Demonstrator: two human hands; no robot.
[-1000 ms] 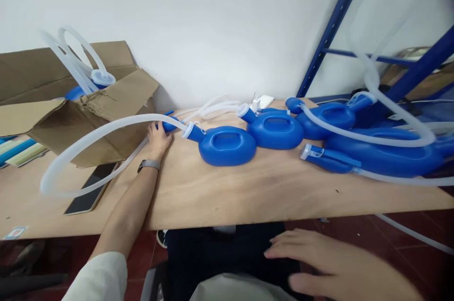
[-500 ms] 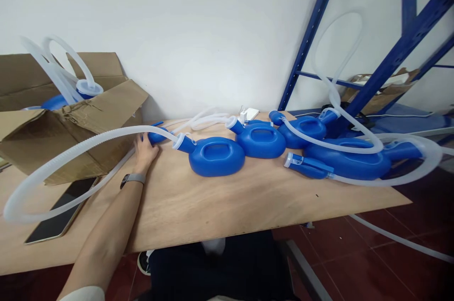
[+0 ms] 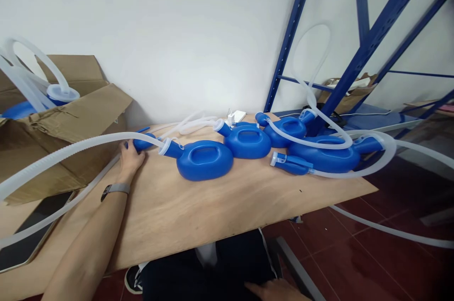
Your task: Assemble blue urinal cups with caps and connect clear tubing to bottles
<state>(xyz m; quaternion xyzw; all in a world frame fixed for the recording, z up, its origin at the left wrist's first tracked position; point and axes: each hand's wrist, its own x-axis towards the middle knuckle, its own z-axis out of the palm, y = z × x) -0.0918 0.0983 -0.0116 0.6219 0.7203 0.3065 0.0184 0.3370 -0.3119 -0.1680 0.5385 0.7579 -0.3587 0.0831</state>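
Observation:
My left hand point(image 3: 131, 158) reaches to the back left of the table, its fingers wrapped round a blue urinal mouthpiece point(image 3: 144, 141) beside the cardboard box. Just right of it lies a blue plastic urinal bottle point(image 3: 205, 160) with an oval grip hole. From its white-collared neck a translucent ribbed hose point(image 3: 88, 141) loops out to the left. My right hand point(image 3: 278, 290) is low at the bottom edge, over my lap, a finger stretched out and nothing seen in it. A second mouthpiece point(image 3: 292, 163) lies farther right, joined to a hose.
Several more bottles point(image 3: 247, 142) line the table point(image 3: 198, 211) to the right, with hoses looping above them. An open cardboard box point(image 3: 67, 145) holds bottles and hoses. A phone point(image 3: 33, 230) lies at left. Blue shelving point(image 3: 362, 59) stands at right.
The view has swung to the right, so everything sits farther left. My right hand has come into view at the bottom. My left hand still holds the mouthpiece.

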